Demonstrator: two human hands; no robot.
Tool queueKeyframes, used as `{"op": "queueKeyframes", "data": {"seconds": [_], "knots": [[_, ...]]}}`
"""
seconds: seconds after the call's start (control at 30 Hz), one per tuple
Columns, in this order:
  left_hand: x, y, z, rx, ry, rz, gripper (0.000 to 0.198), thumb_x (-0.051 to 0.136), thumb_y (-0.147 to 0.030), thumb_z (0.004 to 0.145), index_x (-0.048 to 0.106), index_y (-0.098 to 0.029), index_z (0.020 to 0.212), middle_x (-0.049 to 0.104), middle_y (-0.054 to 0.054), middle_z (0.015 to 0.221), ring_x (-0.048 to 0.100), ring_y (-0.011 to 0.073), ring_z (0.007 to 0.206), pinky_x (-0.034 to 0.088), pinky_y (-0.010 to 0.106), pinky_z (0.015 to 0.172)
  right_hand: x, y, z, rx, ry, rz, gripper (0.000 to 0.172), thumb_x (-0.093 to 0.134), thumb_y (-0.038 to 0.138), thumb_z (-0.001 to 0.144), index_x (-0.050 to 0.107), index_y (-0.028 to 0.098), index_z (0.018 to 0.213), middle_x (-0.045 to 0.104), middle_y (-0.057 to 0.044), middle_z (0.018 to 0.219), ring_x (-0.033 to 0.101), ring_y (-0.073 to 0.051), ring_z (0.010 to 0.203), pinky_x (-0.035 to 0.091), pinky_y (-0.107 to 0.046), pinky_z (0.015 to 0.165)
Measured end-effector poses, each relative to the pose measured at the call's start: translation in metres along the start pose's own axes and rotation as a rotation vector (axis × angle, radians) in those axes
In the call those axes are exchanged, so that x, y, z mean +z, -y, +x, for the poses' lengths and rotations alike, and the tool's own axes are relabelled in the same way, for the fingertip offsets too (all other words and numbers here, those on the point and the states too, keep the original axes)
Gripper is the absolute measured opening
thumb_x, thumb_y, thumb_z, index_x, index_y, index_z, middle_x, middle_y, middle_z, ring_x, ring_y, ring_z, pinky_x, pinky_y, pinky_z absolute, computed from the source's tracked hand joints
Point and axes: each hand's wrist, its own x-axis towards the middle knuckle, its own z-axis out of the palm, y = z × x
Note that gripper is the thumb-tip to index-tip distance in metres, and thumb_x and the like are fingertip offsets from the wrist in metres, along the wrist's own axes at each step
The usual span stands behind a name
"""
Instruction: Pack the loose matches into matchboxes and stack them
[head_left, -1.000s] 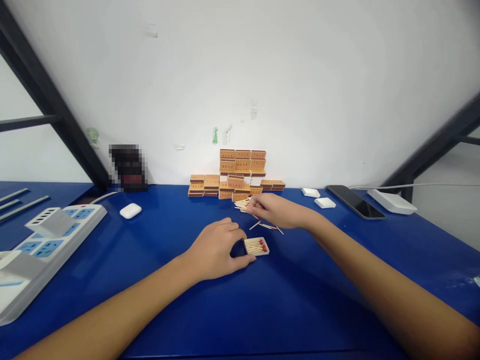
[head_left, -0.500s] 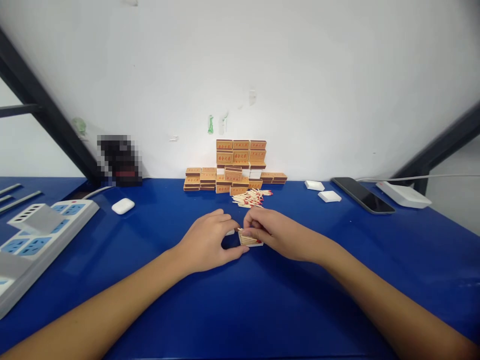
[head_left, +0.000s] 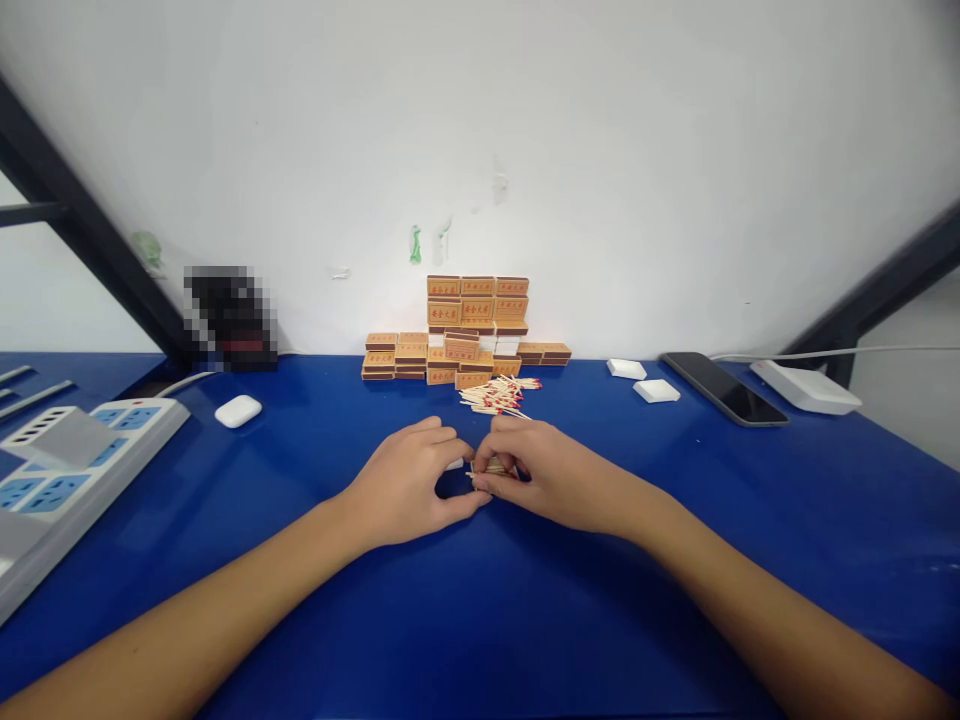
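Observation:
My left hand [head_left: 409,482] and my right hand [head_left: 540,470] meet at the middle of the blue table [head_left: 480,620], fingers curled around a small open matchbox tray [head_left: 495,467] filled with matches. The tray is mostly hidden between my fingertips; only match sticks peek out. A loose pile of red-tipped matches [head_left: 499,395] lies just beyond my hands. Behind it, stacked orange matchboxes [head_left: 469,325] stand against the white wall.
A white power strip [head_left: 67,465] lies at the left, a white earbud case [head_left: 238,410] beside it. Two small white trays [head_left: 641,380], a dark phone [head_left: 724,388] and a white device [head_left: 806,388] lie at the right. A blurred dark object [head_left: 231,318] stands at the wall.
My right hand came back from the match pile to the tray and closed over it with the left hand's fingers. The view tilted slightly downward.

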Motion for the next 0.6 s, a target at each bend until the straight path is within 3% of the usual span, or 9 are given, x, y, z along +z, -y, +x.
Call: {"op": "queueKeyframes", "data": {"seconds": [0.23,0.47,0.6], "knots": [[-0.001,-0.001,0.0,-0.011,0.002,-0.005,0.024,0.07,-0.044,0.093,0.07,-0.02,0.098,0.065,0.002,0.079,0.056,0.0211,0.08,0.043,0.034,0.07,-0.003,-0.005,-0.003,-0.007,0.041,-0.037,0.014,0.062,0.027,0.1,0.066,0.02,0.088,0.065,-0.002,0.093,0.057,-0.015,0.079,0.041,-0.029,0.07],[-0.001,-0.002,0.0,0.009,-0.006,0.001,0.023,0.068,-0.044,0.095,0.068,-0.021,0.094,0.061,0.001,0.075,0.054,0.021,0.079,0.042,0.034,0.069,-0.006,-0.004,-0.004,-0.029,0.035,-0.007,0.008,0.061,0.021,0.099,0.068,0.022,0.097,0.063,-0.003,0.094,0.057,-0.016,0.08,0.043,-0.029,0.072],[0.0,0.0,0.0,0.004,-0.006,0.018,0.028,0.068,-0.044,0.094,0.061,-0.02,0.081,0.059,0.001,0.074,0.054,0.0205,0.078,0.042,0.035,0.07,-0.004,0.001,-0.004,-0.084,0.054,0.004,0.018,0.054,0.015,0.1,0.07,0.023,0.103,0.06,-0.004,0.096,0.056,-0.015,0.078,0.044,-0.029,0.073]]}}
